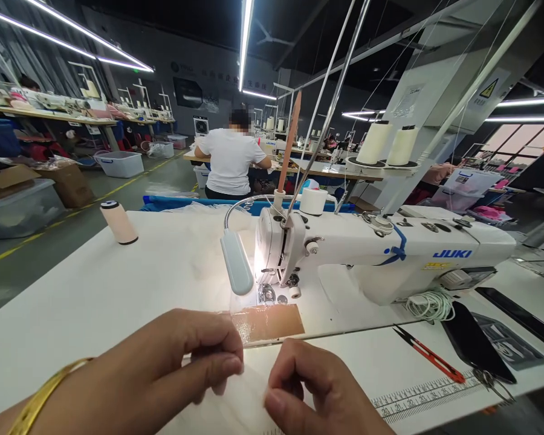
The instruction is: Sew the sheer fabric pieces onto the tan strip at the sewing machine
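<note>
Both hands are in front of a white sewing machine (344, 241), near the table's front edge. My left hand (185, 356), with a gold bangle at its wrist, pinches thin, sheer white fabric (245, 393) between thumb and fingertips. To its right, my right hand (312, 386) has curled fingers and pinches the same fabric's other side. The fabric is see-through and its outline is hard to make out. Just beyond the hands lies a brown plate (272, 323) on the machine bed, below the lit needle area.
A peach thread cone (119, 223) stands on the left of the table (95, 290). Red-handled snips (430, 356), a black phone (476, 341) and a printed ruler (426, 399) are at right. A person in a white shirt (229, 160) sits ahead.
</note>
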The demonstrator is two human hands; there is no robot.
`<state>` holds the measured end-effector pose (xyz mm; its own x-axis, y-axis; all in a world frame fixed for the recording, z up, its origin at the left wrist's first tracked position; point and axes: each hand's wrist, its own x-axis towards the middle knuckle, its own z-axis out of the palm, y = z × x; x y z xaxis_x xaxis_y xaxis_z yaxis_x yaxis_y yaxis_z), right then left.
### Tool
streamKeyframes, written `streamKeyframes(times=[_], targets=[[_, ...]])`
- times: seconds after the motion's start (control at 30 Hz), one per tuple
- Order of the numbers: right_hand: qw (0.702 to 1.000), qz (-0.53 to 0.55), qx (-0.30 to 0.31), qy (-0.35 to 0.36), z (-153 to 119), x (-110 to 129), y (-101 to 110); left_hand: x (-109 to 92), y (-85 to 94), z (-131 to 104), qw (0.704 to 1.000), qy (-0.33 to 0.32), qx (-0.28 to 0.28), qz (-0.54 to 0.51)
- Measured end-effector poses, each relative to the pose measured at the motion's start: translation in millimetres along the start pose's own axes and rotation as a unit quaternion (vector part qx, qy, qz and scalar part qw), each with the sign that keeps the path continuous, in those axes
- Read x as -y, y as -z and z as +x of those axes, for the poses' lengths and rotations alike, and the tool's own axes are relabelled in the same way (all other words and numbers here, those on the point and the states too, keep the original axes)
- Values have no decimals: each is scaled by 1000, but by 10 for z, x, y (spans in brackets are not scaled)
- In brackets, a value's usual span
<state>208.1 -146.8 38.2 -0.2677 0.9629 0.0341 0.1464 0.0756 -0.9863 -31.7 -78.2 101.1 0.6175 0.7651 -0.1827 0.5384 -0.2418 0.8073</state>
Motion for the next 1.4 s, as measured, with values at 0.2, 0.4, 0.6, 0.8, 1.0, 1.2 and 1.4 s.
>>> streamKeyframes(times=[0.2, 0.4, 0.6, 0.8, 1.0, 1.2, 1.4], targets=[[960, -262, -63, 79, 305, -297, -98, 223, -58, 661, 979, -58, -34, 191], [926, -364, -37, 90, 371, -394, 196, 561, -264, 1055, 980, -57, -42, 186], [927, -322, 20, 193, 504, -405, 408, 670, -255, 1143, 975, -77, -55, 201], [881, -390, -3, 268, 512, -624, 319, 522, -194, 1055, 950, -110, -140, 257], [870, -410, -8, 272, 481, -587, 307, 450, -428, 734, 911, -196, -148, 331], [862, -410, 22, 297, 449, -522, 348, 727, -512, 704, 933, -198, -117, 276], [863, -405, 50, 299, 438, -482, 372, 715, -456, 722, 938, -198, -102, 266]])
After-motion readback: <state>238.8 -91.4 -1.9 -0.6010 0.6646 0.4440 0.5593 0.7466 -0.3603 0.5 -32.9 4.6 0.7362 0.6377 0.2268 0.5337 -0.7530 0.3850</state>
